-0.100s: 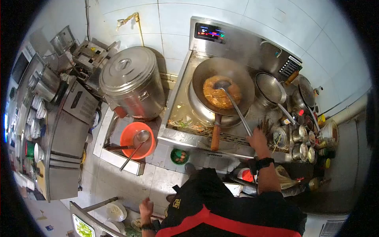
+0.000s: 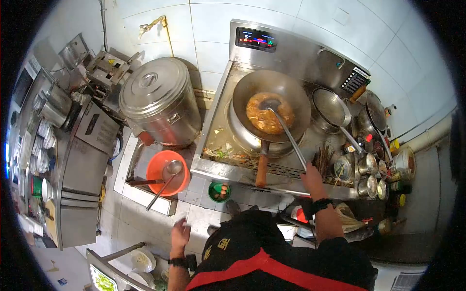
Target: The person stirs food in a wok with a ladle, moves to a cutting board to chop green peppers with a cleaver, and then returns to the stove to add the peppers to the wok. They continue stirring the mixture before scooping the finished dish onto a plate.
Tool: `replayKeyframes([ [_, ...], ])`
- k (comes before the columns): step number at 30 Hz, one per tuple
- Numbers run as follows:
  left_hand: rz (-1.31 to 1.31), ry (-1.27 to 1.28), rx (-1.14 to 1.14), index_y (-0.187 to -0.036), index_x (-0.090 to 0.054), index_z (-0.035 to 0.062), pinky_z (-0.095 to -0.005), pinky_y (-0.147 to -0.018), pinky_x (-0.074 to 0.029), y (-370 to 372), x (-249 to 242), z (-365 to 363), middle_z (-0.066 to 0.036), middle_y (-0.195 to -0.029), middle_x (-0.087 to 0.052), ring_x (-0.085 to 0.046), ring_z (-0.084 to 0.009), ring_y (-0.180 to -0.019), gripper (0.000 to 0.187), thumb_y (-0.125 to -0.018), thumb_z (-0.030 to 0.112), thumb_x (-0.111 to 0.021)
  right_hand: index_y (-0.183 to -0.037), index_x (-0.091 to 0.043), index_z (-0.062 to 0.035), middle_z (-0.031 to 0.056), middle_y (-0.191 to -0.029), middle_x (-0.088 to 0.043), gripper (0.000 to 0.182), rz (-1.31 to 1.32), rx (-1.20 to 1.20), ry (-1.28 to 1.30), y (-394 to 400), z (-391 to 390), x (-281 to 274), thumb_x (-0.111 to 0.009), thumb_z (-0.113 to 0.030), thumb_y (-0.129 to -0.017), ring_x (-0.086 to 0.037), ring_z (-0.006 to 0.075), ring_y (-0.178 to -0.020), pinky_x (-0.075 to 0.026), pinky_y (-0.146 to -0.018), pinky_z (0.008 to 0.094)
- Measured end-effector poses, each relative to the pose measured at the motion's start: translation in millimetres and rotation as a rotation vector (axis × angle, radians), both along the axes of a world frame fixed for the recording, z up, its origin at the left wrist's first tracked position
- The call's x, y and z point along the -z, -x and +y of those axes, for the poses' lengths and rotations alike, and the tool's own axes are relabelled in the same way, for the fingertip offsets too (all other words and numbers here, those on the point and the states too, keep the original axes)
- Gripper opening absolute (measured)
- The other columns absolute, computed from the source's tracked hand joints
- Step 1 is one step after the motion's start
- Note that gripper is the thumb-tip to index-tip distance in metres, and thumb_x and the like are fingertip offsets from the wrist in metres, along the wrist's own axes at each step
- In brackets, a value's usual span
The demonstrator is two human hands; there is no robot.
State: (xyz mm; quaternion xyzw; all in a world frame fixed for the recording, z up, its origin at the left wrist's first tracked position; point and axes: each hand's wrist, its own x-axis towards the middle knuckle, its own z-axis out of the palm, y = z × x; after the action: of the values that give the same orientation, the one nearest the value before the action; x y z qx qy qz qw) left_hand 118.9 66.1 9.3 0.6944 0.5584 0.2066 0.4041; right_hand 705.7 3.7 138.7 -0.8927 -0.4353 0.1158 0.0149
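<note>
My right hand (image 2: 312, 180) is closed around the handle end of a long metal ladle (image 2: 287, 132). The ladle's bowl rests in an orange-brown, saucy dish (image 2: 266, 120) inside a large wok (image 2: 297, 107). Steam hazes the air near it. The wok sits on a steel cooker (image 2: 221, 109), its wooden handle (image 2: 262, 167) pointing toward me. Low on the left, my left hand (image 2: 180, 234) hangs in the air beside my body, holding nothing, its fingers loosely apart.
A strainer over a pan (image 2: 332, 109) stands right of the wok, with several seasoning pots (image 2: 369, 165) beyond. To the left are a big lidded steel pot (image 2: 160, 106) and an orange bucket (image 2: 154, 167) with another ladle (image 2: 174, 168). A green basket (image 2: 213, 197) sits below the cooker.
My left hand has risen away from my body, and its fingers have loosened. The right hand still grips the ladle, whose bowl stays in the dish. The whole view has shifted slightly.
</note>
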Motion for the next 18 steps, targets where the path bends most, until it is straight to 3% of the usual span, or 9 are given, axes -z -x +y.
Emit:
replayKeyframes([
  [2, -0.135, -0.043, 0.07, -0.124, -0.059, -0.003, -0.0335, -0.077, -0.057, -41, -42, 36, -0.019, -0.11, -0.068, -0.071, -0.026, -0.088, 0.041, -0.085, 0.005, -0.067, -0.14, -0.045, -0.0078, 0.027, -0.092, -0.066, 0.059, 0.039, 0.052, -0.225, 50, -13, 10, -0.066, -0.021, -0.087, -0.063, 0.0487, -0.089, -0.051, -0.08, 0.0527],
  [4, -0.343, 0.044, 0.206, -0.127, -0.058, -0.0003, -0.0335, -0.079, -0.056, -101, -72, 55, -0.016, -0.111, -0.069, -0.07, -0.0221, -0.095, 0.043, -0.088, 0.013, -0.07, -0.142, -0.043, -0.0006, 0.0302, -0.103, -0.064, 0.056, 0.17, 0.053, -0.203, 89, -28, -28, -0.062, -0.016, -0.091, -0.064, 0.0471, -0.084, -0.051, -0.074, 0.0525],
  [6, -0.387, 0.301, 0.39, -0.136, -0.05, -0.0001, -0.0335, -0.084, -0.055, -172, -93, 73, -0.013, -0.11, -0.069, -0.068, -0.0197, -0.101, 0.056, -0.092, 0.031, -0.068, -0.146, -0.039, -0.0028, 0.0262, -0.096, -0.066, 0.059, 0.785, 0.373, -0.327, 108, -38, -52, -0.058, -0.013, -0.092, -0.065, 0.0397, -0.075, -0.051, -0.068, 0.0479],
  [7, -0.38, 0.346, 0.414, -0.139, -0.044, -0.0009, -0.0329, -0.08, -0.056, -205, -88, 72, -0.013, -0.106, -0.069, -0.068, -0.0207, -0.098, 0.063, -0.093, 0.035, -0.067, -0.146, -0.039, -0.0028, 0.0262, -0.096, -0.066, 0.059, 0.779, 0.389, -0.342, 110, -39, -49, -0.058, -0.013, -0.092, -0.065, 0.0397, -0.075, -0.051, -0.068, 0.0479],
  [9, -0.552, 0.743, 0.466, -0.127, -0.049, -0.0012, -0.031, -0.064, -0.054, -251, -136, 71, -0.012, -0.092, -0.066, -0.068, -0.0182, -0.08, 0.051, -0.093, 0.032, -0.067, -0.149, -0.037, -0.0056, 0.0178, -0.086, -0.066, 0.061, 0.578, 0.313, -0.437, 97, -30, -34, -0.058, -0.015, -0.092, -0.062, 0.0271, -0.064, -0.05, -0.061, 0.0401],
  [12, -0.794, 0.979, 0.212, -0.101, -0.054, 0.0027, -0.0293, -0.05, -0.046, -293, -76, 51, -0.007, -0.076, -0.06, -0.058, -0.0139, -0.059, 0.031, -0.093, 0.031, -0.065, -0.152, -0.034, -0.0111, 0.0007, -0.066, -0.05, 0.06, 0.384, 0.178, -0.506, 42, 8, 34, -0.054, -0.014, -0.096, -0.045, 0.0111, -0.046, -0.039, -0.042, 0.0295],
  [13, -0.802, 0.974, 0.208, -0.101, -0.054, 0.0027, -0.0293, -0.05, -0.046, -294, -89, 51, -0.007, -0.076, -0.06, -0.058, -0.0139, -0.059, 0.031, -0.093, 0.031, -0.065, -0.152, -0.034, -0.0111, 0.0007, -0.066, -0.05, 0.06, 0.382, 0.168, -0.506, 43, 25, 21, -0.054, -0.014, -0.096, -0.045, 0.0111, -0.046, -0.039, -0.042, 0.0295],
  [15, -0.634, 0.853, 0.115, -0.084, -0.049, 0.0076, -0.0288, -0.046, -0.039, -287, -117, 46, -0.001, -0.067, -0.051, -0.046, -0.0115, -0.049, 0.026, -0.094, 0.028, -0.062, -0.153, -0.033, -0.0134, -0.0011, -0.066, -0.047, 0.06, 0.889, 0.365, -0.514, 68, 50, 6, -0.054, -0.016, -0.097, -0.045, 0.0099, -0.048, -0.04, -0.043, 0.0285],
  [18, -0.581, 0.806, 0.162, -0.08, -0.051, 0.0078, -0.0294, -0.045, -0.039, -275, -137, 57, 0.0, -0.063, -0.051, -0.046, -0.013, -0.047, 0.027, -0.094, 0.029, -0.062, -0.154, -0.032, -0.0162, -0.0017, -0.065, -0.045, 0.06, 1.125, 0.347, -0.467, 100, 57, -15, -0.053, -0.017, -0.098, -0.044, 0.0097, -0.048, -0.04, -0.043, 0.0281],
])
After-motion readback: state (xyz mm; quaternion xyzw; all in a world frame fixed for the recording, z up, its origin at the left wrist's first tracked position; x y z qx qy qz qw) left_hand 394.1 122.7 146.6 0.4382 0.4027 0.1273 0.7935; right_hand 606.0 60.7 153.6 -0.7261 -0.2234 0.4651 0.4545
